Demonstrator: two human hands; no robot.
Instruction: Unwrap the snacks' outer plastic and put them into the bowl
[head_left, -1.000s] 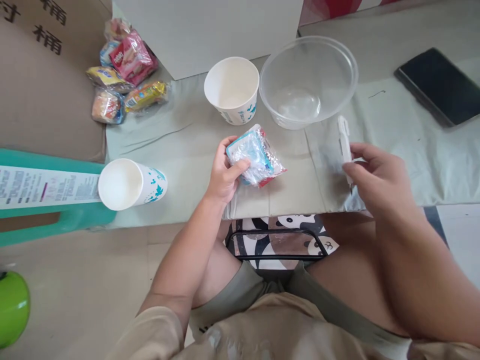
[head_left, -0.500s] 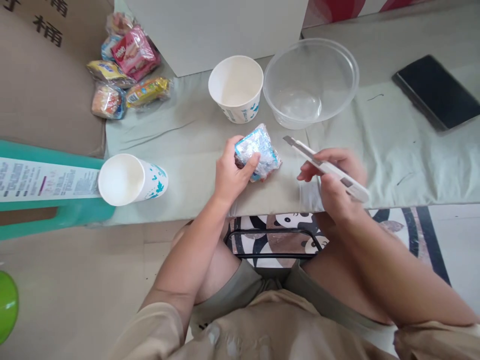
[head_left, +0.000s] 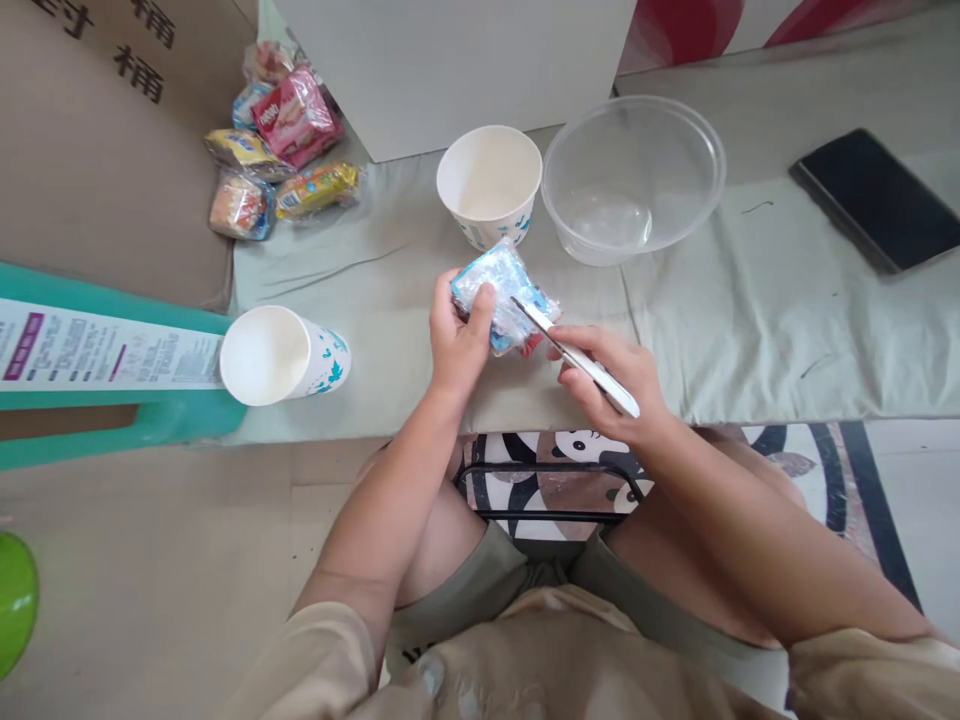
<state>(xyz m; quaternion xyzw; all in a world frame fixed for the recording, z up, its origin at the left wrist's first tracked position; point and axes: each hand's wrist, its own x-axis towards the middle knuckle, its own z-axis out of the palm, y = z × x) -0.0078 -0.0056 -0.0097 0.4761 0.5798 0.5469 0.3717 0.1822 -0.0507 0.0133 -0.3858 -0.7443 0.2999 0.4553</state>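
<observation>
Grey-green cloth is covering the low bench (head_left: 750, 330), and I am watching a wrapped packet being held under a knife blade.

I am judging the cutting as barely begun: the blue-and-clear snack packet (head_left: 499, 290) is looking whole, with no slit that I can make out, and the paper cup (head_left: 489, 185) and clear plastic bowl (head_left: 675, 225) behind it are sitting empty. The left hand (head_left: 457, 340) is gripping the packet from its left side, thumb lying across the top. The right hand (head_left: 611, 385) is clasping the white utility knife (head_left: 577, 360) just right of the packet, its blade tip resting on the wrapper. The packet is lying between both hands, just in front of the cup.
</observation>
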